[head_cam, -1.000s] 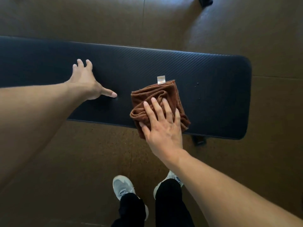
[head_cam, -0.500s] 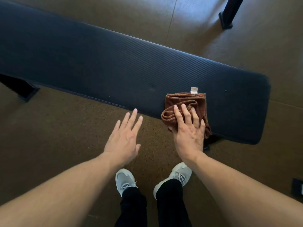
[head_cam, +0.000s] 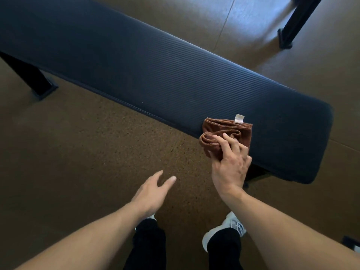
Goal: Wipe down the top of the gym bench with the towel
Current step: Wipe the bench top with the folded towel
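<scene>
The dark ribbed gym bench (head_cam: 155, 75) runs from upper left to lower right. A folded brown towel (head_cam: 224, 131) with a white tag lies at the bench's near edge, close to its right end, partly overhanging. My right hand (head_cam: 230, 164) holds the towel's near part, with the fingers curling over its folds and the thumb under its edge. Off the bench, my left hand (head_cam: 152, 193) hovers over the floor in front of me with its fingers relaxed and nothing in it.
A black bench leg (head_cam: 37, 82) stands at the left, and another black frame foot (head_cam: 292, 26) at the upper right. Brown speckled floor (head_cam: 97, 152) lies between me and the bench. My legs and grey shoes (head_cam: 231, 228) are at the bottom.
My left hand came off the bench top and dropped back over the floor. My right hand's fingers, flat on the towel before, now curl round it. The view turned left.
</scene>
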The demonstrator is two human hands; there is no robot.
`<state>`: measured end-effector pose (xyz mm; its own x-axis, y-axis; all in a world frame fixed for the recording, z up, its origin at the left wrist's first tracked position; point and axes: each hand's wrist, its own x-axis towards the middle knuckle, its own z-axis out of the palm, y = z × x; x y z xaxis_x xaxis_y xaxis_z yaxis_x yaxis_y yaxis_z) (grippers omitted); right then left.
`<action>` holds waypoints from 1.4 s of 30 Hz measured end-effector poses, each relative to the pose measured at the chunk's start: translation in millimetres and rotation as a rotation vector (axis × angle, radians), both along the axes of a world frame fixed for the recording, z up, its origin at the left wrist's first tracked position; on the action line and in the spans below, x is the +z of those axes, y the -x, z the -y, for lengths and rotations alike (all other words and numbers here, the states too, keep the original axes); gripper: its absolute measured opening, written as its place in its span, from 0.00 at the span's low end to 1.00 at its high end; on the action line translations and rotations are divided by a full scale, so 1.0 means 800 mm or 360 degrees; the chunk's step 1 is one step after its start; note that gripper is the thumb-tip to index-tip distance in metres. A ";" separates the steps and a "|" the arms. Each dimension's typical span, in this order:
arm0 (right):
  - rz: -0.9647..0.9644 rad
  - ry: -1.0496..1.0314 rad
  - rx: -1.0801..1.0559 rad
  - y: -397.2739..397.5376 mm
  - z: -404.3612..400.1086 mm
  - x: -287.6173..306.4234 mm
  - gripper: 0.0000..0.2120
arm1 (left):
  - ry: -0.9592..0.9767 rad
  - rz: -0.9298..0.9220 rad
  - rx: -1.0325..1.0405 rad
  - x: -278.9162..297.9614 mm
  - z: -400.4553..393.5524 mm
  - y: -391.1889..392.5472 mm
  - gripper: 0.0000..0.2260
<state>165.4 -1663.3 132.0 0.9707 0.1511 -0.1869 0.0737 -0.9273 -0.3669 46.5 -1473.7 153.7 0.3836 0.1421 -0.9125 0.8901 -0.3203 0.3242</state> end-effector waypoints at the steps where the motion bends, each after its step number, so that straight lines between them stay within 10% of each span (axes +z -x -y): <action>1: -0.0019 -0.0142 -0.0061 0.001 0.000 0.005 0.23 | 0.0094 -0.0047 0.0268 -0.002 0.011 0.000 0.35; 8: -0.0909 -0.1189 -0.0495 0.021 0.034 0.067 0.17 | 0.0596 -0.0084 0.1276 0.001 0.091 -0.042 0.33; 14: -0.1742 -0.1534 -0.1263 0.024 0.080 0.080 0.19 | 0.1023 -0.0053 0.1369 0.022 0.127 -0.093 0.27; 19: -0.1417 -0.1494 -0.1502 0.018 0.107 0.061 0.27 | 0.0689 -0.0050 0.1329 0.027 0.166 -0.110 0.17; 23: -0.1047 -0.1377 -0.1520 0.009 0.114 0.061 0.16 | 0.0634 -0.0036 0.1542 0.025 0.203 -0.114 0.14; 32: -0.0441 -0.1258 -0.1591 0.006 0.144 0.082 0.26 | 0.0558 -0.0081 0.1742 0.009 0.231 -0.105 0.22; 42: -0.0141 -0.1215 -0.1555 -0.033 0.190 0.091 0.09 | 0.0584 -0.0079 0.1423 0.000 0.234 -0.096 0.17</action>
